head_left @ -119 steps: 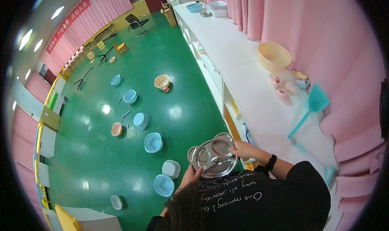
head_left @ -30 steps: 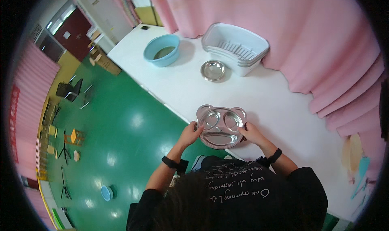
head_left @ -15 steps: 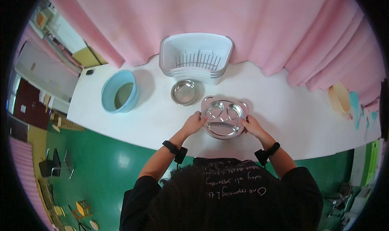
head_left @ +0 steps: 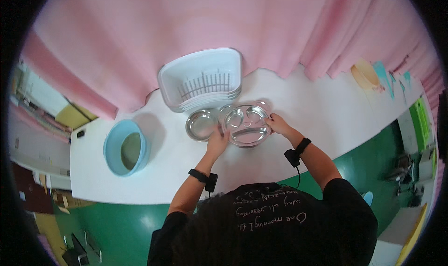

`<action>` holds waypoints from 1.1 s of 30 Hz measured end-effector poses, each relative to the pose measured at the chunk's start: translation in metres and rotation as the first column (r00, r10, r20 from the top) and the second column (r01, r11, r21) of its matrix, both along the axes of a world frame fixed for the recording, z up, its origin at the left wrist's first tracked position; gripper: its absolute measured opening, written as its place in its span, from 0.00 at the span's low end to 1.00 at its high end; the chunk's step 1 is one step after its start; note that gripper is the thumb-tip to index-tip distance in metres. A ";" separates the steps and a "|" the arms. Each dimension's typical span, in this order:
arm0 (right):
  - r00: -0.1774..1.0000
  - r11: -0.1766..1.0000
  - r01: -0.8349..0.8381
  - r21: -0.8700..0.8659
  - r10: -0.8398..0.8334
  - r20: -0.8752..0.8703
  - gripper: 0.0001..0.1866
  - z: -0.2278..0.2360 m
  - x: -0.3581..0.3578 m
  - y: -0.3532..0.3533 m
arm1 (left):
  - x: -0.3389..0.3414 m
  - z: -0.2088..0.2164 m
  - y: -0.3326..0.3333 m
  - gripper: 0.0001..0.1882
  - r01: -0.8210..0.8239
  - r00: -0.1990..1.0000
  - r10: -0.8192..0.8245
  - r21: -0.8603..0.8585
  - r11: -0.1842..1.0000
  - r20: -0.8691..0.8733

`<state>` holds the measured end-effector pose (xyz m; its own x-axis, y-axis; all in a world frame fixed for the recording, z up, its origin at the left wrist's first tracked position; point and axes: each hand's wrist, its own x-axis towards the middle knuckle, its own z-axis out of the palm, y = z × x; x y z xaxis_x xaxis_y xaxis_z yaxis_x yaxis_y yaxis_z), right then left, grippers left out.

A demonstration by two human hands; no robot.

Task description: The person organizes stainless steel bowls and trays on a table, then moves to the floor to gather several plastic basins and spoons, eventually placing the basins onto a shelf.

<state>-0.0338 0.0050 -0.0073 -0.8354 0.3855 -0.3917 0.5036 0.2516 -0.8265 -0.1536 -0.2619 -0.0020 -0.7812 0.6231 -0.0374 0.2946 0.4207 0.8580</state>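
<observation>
A shiny steel divided plate (head_left: pixel 250 134), shaped like an animal face with two round ears, is near the middle of the white table. My right hand (head_left: pixel 281 124) closes on its right rim. At the plate's left rim is my left hand (head_left: pixel 217 142), its thumb by the edge and its fingers slightly blurred. The hand appears closed on that rim. Just left of the plate sits a round steel bowl (head_left: pixel 200 125), close against my left fingers. Behind both, a stack of pale baskets (head_left: pixel 169 94) with slotted bottoms stands against the curtain.
A light blue bucket (head_left: pixel 112 147) with greyish contents stands at the left of the table (head_left: pixel 179 172). At the far right lie a yellowish basin (head_left: pixel 365 76) and teal-handled tools (head_left: pixel 383 78). A pink curtain (head_left: pixel 196 19) hangs along the back edge.
The plate has shifted left, close beside the steel bowl, with both hands going along. My left hand has come nearer the bowl. The whole view has also turned somewhat.
</observation>
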 end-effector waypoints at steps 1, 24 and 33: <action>0.999 0.999 0.037 0.005 -0.037 -0.009 0.21 -0.004 -0.001 -0.001 | -0.001 0.002 0.002 0.26 -0.017 1.000 0.016 -0.073 0.997 -0.009; 0.963 0.963 0.263 0.061 -0.259 -0.072 0.17 0.032 0.246 0.050 | 0.051 -0.005 0.023 0.20 -0.252 0.940 0.285 0.179 0.951 -0.190; 0.871 0.871 0.490 0.041 -0.487 -0.062 0.15 0.024 0.445 0.112 | 0.167 0.019 0.139 0.15 0.096 0.970 -0.063 0.133 0.986 -0.233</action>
